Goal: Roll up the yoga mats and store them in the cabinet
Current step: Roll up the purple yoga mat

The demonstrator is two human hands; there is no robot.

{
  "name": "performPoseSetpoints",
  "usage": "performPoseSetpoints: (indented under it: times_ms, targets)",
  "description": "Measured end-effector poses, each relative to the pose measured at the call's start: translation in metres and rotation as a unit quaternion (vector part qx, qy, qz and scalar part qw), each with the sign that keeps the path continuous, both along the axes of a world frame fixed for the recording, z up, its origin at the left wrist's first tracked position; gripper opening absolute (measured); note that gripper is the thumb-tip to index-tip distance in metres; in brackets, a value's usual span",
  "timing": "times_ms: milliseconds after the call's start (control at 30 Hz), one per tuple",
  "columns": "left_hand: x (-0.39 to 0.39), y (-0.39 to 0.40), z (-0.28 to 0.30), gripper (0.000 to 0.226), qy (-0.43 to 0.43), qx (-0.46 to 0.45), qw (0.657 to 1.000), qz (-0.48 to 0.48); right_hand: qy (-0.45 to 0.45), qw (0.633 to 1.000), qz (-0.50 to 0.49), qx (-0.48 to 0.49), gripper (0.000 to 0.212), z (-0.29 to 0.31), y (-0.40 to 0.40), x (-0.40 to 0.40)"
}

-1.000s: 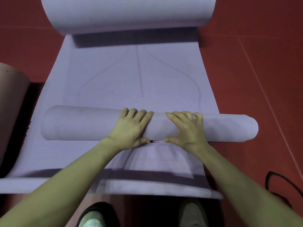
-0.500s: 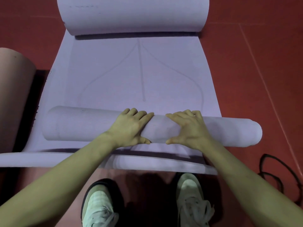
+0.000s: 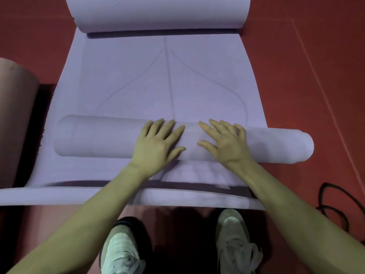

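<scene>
The red floor (image 3: 308, 80) is covered in the middle by a lavender yoga mat (image 3: 158, 86), laid flat so that it can be rolled. A curled far end (image 3: 158, 14) is seen at the top, and a tan roll (image 3: 13, 119) lies to the left. The rolled part (image 3: 102, 137) is set crosswise, skewed past the mat's right edge. It is pressed by the left hand (image 3: 158, 147) and right hand (image 3: 225, 145), fingers spread flat, probably to keep it tight. A black cord (image 3: 333, 206) and two shoes (image 3: 122, 252) are noted nearby; no cabinet is shown.
</scene>
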State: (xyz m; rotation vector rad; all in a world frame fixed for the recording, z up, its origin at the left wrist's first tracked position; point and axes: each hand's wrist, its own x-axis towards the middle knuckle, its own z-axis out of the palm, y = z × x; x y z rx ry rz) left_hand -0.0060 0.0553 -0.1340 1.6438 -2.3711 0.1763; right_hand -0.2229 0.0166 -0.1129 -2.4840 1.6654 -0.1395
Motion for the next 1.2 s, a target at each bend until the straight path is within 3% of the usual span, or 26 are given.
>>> performPoseSetpoints:
  times_ms: [100,233,300,467,567,767,867,1000,1200]
  targets:
    - [-0.012,-0.006,0.003,0.047,0.004,0.025,0.998,0.058,0.044,0.996,-0.035,0.067,0.054,0.005,-0.013,0.008]
    - [-0.005,-0.042,0.021,0.062,0.011,0.175,0.982,0.072,0.031,0.999,0.011,-0.044,0.049,0.005,-0.002,0.015]
    - [-0.005,-0.053,0.024,0.072,0.007,0.209,0.975,0.080,0.046,0.998,0.018,-0.041,0.048,0.004,0.003,0.016]
    - [-0.017,-0.030,0.020,0.054,-0.011,0.100,0.990,0.096,0.050,0.997,-0.003,0.062,0.050,0.011,-0.020,0.020]
    - [-0.022,-0.018,0.020,0.053,-0.010,0.108,0.989,0.104,0.041,0.994,-0.015,0.099,0.051,0.017,-0.036,0.022]
    - [-0.012,-0.057,0.027,0.067,-0.014,0.198,0.975,0.101,0.053,0.996,-0.012,0.069,0.054,0.021,-0.019,0.022]
    - [-0.013,-0.066,0.029,0.059,-0.029,0.186,0.977,0.095,0.059,0.995,-0.015,0.080,0.055,0.019,-0.026,0.022]
    - [-0.014,-0.049,0.024,0.055,-0.024,0.101,0.992,0.078,0.046,0.994,-0.027,0.093,0.055,0.020,-0.049,0.025]
    - [-0.007,-0.070,0.024,0.061,-0.011,0.143,0.987,0.072,0.045,0.996,-0.016,0.073,0.058,0.022,-0.051,0.027]
